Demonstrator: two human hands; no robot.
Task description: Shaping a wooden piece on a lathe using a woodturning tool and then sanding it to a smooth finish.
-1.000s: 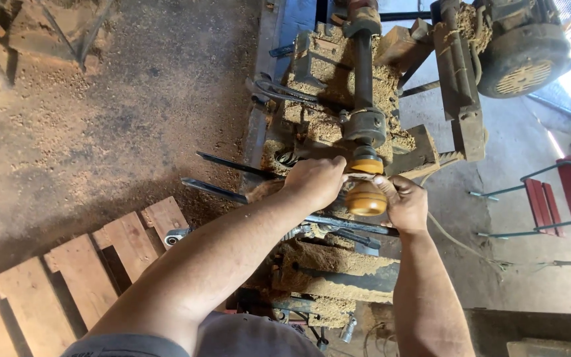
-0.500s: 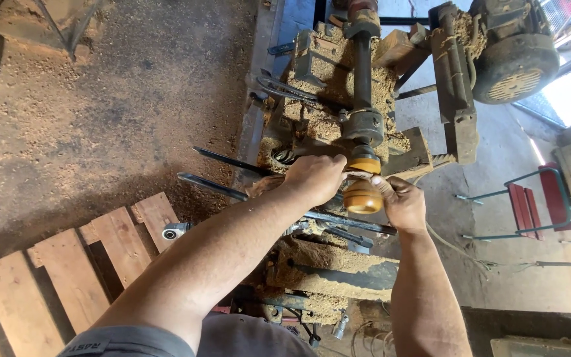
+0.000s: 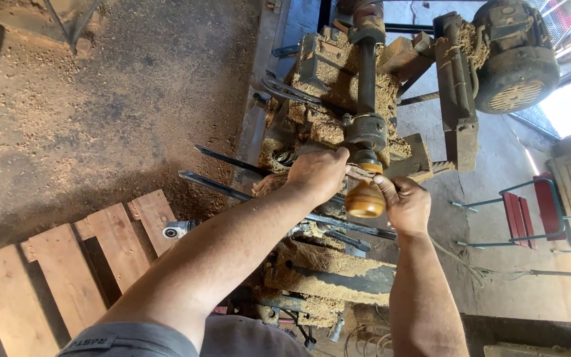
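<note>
A: Lower left of the frame we see a pallet [image 3: 67,264] on the sawdusty floor [image 3: 100,119]. Our left hand [image 3: 316,173], at centre?

B: Its grip is curled over the lathe [image 3: 365,125] just left of the knob [image 3: 365,198]; what it grasps we cannot tell.

A: The knob?

B: Centre frame, on the spindle's end. Our right hand [image 3: 404,203] touches it with its fingers, not clenched. Upper right sits the motor [image 3: 515,59].

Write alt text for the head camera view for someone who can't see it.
Two bare hands meet at a rounded, glossy brown wooden piece mounted on a sawdust-caked metal lathe: left hand beside it, right hand touching it. Pale wooden pallet slats lie on the dusty floor at left.
</note>
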